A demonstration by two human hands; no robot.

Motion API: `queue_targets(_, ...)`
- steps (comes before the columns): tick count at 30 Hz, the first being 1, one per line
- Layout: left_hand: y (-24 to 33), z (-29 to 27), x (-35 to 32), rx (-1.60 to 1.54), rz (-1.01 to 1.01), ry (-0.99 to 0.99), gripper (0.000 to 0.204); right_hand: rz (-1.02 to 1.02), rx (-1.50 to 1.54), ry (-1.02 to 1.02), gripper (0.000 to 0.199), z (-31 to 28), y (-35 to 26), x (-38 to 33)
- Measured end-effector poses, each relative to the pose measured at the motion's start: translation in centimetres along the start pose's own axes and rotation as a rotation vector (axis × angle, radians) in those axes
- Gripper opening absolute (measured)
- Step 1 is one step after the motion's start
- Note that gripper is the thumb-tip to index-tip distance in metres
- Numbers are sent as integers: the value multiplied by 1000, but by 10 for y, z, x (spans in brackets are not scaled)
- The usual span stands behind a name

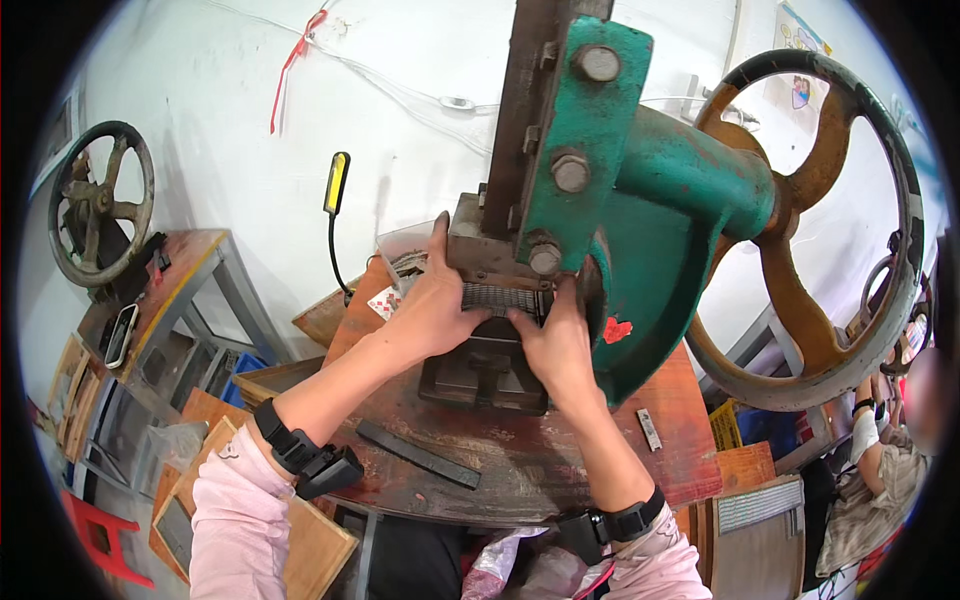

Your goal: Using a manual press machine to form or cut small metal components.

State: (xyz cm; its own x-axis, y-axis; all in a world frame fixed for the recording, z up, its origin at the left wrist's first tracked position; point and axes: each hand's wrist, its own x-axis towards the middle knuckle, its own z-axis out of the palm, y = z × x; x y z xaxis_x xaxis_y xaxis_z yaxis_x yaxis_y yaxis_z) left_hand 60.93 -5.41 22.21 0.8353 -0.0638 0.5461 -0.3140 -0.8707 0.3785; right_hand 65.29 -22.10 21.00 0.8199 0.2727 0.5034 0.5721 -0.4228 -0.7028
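Note:
A green hand press (575,190) stands before me, its steel ram block (490,245) low over a dark base (485,375). Under that block sits a ridged metal piece (500,298) with rows of fine grooves. My left hand (425,305) grips its left end, thumb along the front edge and index finger stretched up beside the block. At the other end my right hand (556,345) holds it, the thumb pointing inward and the fingers partly hidden behind the press. The two thumbs nearly meet at the front.
A dark flat bar (418,453) lies on the wooden table (540,455), and a small metal piece (650,430) lies at right. The big handwheel (800,340) rises at right. A yellow-black lamp (337,183) stands behind. A phone (121,335) rests on the left bench. A person (885,470) is at far right.

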Motion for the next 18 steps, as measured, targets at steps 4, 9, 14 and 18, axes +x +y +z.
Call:
queue_targets(4, 3, -8, -12, 174, -192, 182, 82, 30, -30, -58, 80, -8, 0, 6)
queue_targets(9, -12, -35, -78, 35, -257, -82, 63, 19, -45, -46, 78, -11, -2, 6)
queue_targets(14, -6, -27, -162, 56, 18, -508, 55, 54, 54, -73, 84, -4, 4, 3)
queue_targets(18, 0, -35, -170, -6, 90, -288, 33, -10, 53, -17, 86, 4, 13, 3)
